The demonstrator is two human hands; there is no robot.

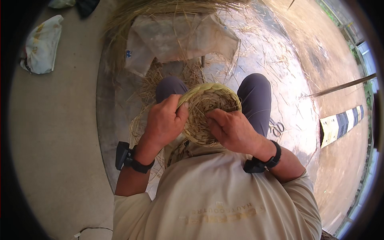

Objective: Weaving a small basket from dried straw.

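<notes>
A round basket (200,105) of woven yellow-green straw rests in my lap between my knees, its mouth facing up. Its rim is a thick braid. My left hand (166,120) grips the basket's left rim, with the thumb over the inner edge and the fingers outside. Over the right part of the mouth, my right hand (232,127) is closed in a pinch, knuckles up. A thin dark piece shows beside its index finger, but what the fingertips hold is hidden. Loose straw strands (138,128) stick out by my left wrist.
Beyond my knees, a clear plastic sheet (180,38) lies over straw, with a large straw bundle (168,9) behind. Dark-handled scissors (277,128) lie right of my right knee on a straw-littered ground sheet (292,100). A white bag (43,45) sits far left.
</notes>
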